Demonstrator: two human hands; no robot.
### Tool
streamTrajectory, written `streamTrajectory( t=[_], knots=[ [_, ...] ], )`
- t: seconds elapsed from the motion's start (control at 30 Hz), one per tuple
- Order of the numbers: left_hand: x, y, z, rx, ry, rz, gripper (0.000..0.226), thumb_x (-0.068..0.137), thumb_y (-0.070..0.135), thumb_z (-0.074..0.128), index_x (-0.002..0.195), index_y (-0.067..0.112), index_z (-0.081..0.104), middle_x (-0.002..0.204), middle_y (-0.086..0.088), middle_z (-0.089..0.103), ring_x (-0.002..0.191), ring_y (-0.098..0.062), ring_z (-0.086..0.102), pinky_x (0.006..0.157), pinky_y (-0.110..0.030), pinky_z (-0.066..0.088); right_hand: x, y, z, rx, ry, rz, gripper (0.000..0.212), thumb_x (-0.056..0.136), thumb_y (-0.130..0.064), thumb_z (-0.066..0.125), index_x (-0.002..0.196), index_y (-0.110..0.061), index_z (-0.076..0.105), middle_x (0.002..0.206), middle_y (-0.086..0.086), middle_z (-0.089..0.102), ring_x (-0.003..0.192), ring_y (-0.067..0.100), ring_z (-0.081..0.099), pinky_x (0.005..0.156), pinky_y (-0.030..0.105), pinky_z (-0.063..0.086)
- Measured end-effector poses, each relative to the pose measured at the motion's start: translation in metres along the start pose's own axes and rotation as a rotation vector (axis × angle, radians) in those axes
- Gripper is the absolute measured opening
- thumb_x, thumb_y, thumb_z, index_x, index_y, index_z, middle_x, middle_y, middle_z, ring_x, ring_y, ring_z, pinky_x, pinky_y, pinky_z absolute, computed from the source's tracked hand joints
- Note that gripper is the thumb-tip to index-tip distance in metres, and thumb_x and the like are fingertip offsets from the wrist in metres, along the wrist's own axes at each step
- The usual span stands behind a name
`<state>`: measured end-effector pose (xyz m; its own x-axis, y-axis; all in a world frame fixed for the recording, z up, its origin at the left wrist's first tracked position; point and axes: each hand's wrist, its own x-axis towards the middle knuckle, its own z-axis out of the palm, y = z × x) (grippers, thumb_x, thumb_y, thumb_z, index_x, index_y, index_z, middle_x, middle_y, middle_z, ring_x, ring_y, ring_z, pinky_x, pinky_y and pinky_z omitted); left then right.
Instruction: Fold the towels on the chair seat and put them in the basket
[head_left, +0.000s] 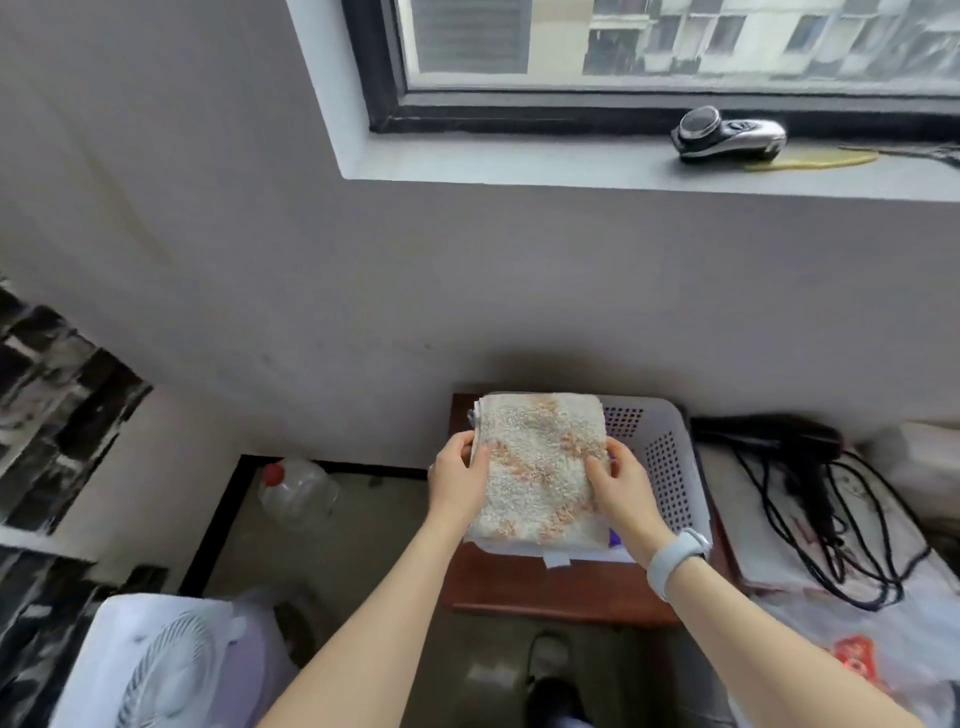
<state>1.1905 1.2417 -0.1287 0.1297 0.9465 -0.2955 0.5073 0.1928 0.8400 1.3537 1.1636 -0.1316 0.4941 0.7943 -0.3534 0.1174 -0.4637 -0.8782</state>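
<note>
A folded white towel with orange flecks (540, 467) lies over the left part of a white perforated plastic basket (667, 457). The basket stands on a reddish-brown chair seat (545, 587). My left hand (460, 480) grips the towel's left edge and my right hand (621, 486) grips its right edge, thumbs on top. More white cloth and a bit of purple (615, 540) show under the towel's near edge. A pale wristband (675, 564) is on my right wrist.
A white fan (166, 660) stands at lower left, a plastic bottle with a red cap (296, 491) on the floor left of the chair. Right of the chair are a black hair dryer (779, 436), black cables (826, 530) and plastic bags (857, 660). A shaver (730, 135) lies on the windowsill.
</note>
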Motion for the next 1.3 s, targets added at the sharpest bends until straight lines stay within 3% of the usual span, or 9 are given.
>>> streamTrajectory(
  t=[0.17,0.3,0.4,0.53,0.7,0.83,1.0,1.13,1.3],
  knots=[
    [0.033,-0.018,0.035,0.025,-0.007,-0.044,0.030,0.093,0.026,0.049,0.120,0.014,0.055,0.116,-0.004,0.062,0.098,-0.010,0.054,0.077,-0.023,0.039,0.039,0.021,-0.001,-0.087,-0.015,0.021,0.042,0.095,-0.020,0.044,0.136,-0.013,0.037,0.131,0.005,0.052,0.113,0.019,0.054,0.096,0.036,0.046],
    [0.036,-0.032,0.060,0.163,0.037,-0.115,0.040,0.094,0.026,0.046,0.132,0.016,0.042,0.134,-0.005,0.049,0.120,-0.021,0.046,0.093,-0.033,0.042,0.059,0.036,-0.003,-0.303,0.007,0.108,0.048,0.092,-0.021,0.047,0.137,-0.012,0.034,0.137,0.010,0.043,0.123,0.025,0.044,0.103,0.037,0.037],
    [0.032,-0.031,0.063,0.470,0.164,0.144,0.045,0.091,0.017,0.051,0.134,0.013,0.040,0.140,-0.008,0.041,0.127,-0.025,0.037,0.096,-0.037,0.039,0.056,0.030,-0.002,-0.664,0.154,-0.163,0.048,0.086,-0.016,0.053,0.132,-0.012,0.041,0.131,0.012,0.045,0.122,0.029,0.043,0.102,0.045,0.037],
    [0.037,-0.034,0.075,0.710,0.006,0.518,0.055,0.087,0.018,0.054,0.138,0.007,0.035,0.146,-0.015,0.035,0.136,-0.031,0.031,0.105,-0.046,0.032,0.060,0.034,0.010,-0.981,0.057,-0.553,0.059,0.078,-0.007,0.059,0.134,-0.008,0.042,0.140,0.025,0.039,0.133,0.042,0.033,0.109,0.057,0.024],
    [0.058,-0.060,0.087,0.846,-0.203,0.457,0.056,0.096,0.035,0.017,0.140,0.015,-0.012,0.150,-0.006,-0.014,0.141,-0.022,-0.012,0.114,-0.036,-0.009,0.076,0.066,0.020,-1.077,-0.146,-0.403,0.057,0.092,-0.040,0.020,0.142,-0.026,-0.004,0.151,0.009,-0.017,0.140,0.030,-0.019,0.115,0.043,-0.006],
    [0.064,-0.066,0.094,0.987,-0.148,0.459,0.057,0.093,0.037,0.014,0.142,0.008,0.007,0.150,-0.013,0.003,0.141,-0.026,0.006,0.114,-0.044,0.006,0.086,0.085,0.030,-1.090,-0.159,-0.384,0.059,0.091,-0.043,0.019,0.142,-0.028,-0.007,0.151,0.009,-0.016,0.141,0.029,-0.017,0.112,0.042,-0.009],
    [0.071,-0.069,0.098,1.051,-0.192,0.407,0.059,0.091,0.040,-0.002,0.141,0.012,-0.015,0.148,-0.008,-0.024,0.137,-0.023,-0.023,0.112,-0.039,-0.016,0.095,0.086,0.031,-1.098,-0.209,-0.345,0.059,0.092,-0.044,0.017,0.137,-0.034,-0.020,0.146,0.003,-0.032,0.137,0.025,-0.030,0.112,0.041,-0.014],
    [0.066,-0.057,0.094,1.037,-0.231,0.390,0.058,0.095,0.039,0.008,0.138,0.015,-0.021,0.149,-0.006,-0.025,0.135,-0.021,-0.028,0.111,-0.036,-0.019,0.090,0.067,0.022,-1.060,-0.290,-0.301,0.061,0.094,-0.042,0.022,0.141,-0.032,-0.016,0.143,0.001,-0.035,0.134,0.022,-0.034,0.111,0.040,-0.013],
    [0.065,-0.016,0.071,0.903,-0.337,0.347,0.058,0.095,0.034,0.030,0.146,0.020,0.006,0.157,-0.002,0.003,0.144,-0.018,-0.004,0.115,-0.043,-0.003,0.089,0.021,0.011,-0.946,-0.346,-0.170,0.058,0.094,-0.030,0.033,0.146,-0.026,0.008,0.156,0.008,-0.005,0.143,0.027,-0.010,0.117,0.044,0.004]
  ],
)
